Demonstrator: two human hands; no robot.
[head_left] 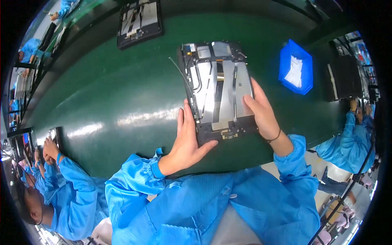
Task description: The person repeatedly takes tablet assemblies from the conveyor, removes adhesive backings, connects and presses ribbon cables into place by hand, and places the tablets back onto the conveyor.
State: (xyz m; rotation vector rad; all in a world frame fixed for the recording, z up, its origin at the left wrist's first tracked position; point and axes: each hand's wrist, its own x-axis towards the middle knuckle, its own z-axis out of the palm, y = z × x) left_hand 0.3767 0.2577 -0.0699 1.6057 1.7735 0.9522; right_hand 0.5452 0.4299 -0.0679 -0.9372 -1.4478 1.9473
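Note:
An opened tablet [222, 94], its back off, shows silver battery plates, dark ribbon cables and a small board along its near edge. It lies slightly turned over the green bench in front of me. My right hand [263, 112] grips its right edge, thumb on top near a battery plate and fingers around the side. My left hand [185, 143] rests at the near left corner, fingers stretched along the left edge and thumb spread along the near edge. A thin loose wire [176, 65] sticks out past the tablet's left side.
Another opened tablet [140, 22] lies at the far left of the green bench [110, 98]. A blue bin [306, 73] with white pieces inside stands to the right. Co-workers in blue smocks sit at left [77, 196] and right [345, 143]. Beyond the bin is a black stack [346, 77].

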